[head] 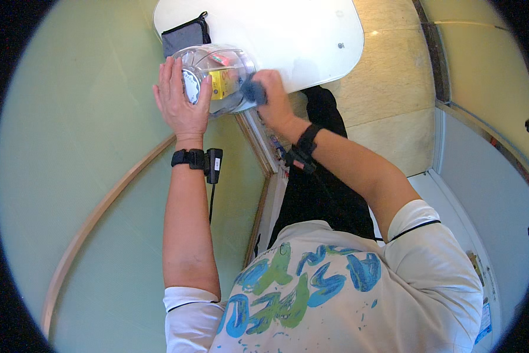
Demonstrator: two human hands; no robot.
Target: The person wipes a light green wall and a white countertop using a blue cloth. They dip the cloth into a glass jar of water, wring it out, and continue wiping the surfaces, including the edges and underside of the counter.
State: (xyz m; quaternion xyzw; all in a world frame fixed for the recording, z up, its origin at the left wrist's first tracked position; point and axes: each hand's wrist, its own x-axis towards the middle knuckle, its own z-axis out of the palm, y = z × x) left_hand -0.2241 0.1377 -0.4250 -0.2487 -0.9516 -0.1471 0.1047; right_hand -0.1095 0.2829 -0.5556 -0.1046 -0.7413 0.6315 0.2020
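Observation:
A clear, rounded plastic jar (pixel 233 59) lies tilted at the near left edge of the white table. Through its wall show a yellow box (pixel 219 86) and a small pink-and-green packet (pixel 220 59). At its left end is a pale round disc (pixel 190 86) with a wavy border. My left hand (pixel 181 99) braces that end, with the fingers over the far side and the thumb along the near side. My right hand (pixel 274 95) grips a dark blue-grey cloth-like item (pixel 253 90) against the jar's right end. Motion blurs this item, so its exact kind is unclear.
The white table (pixel 282 35) has rounded corners. A grey zippered pouch (pixel 185 36) lies on it behind the jar. A greenish panel with a wooden rail (pixel 105 200) runs along my left. Tiled floor (pixel 379 88) and a grey panel (pixel 489 176) are to the right.

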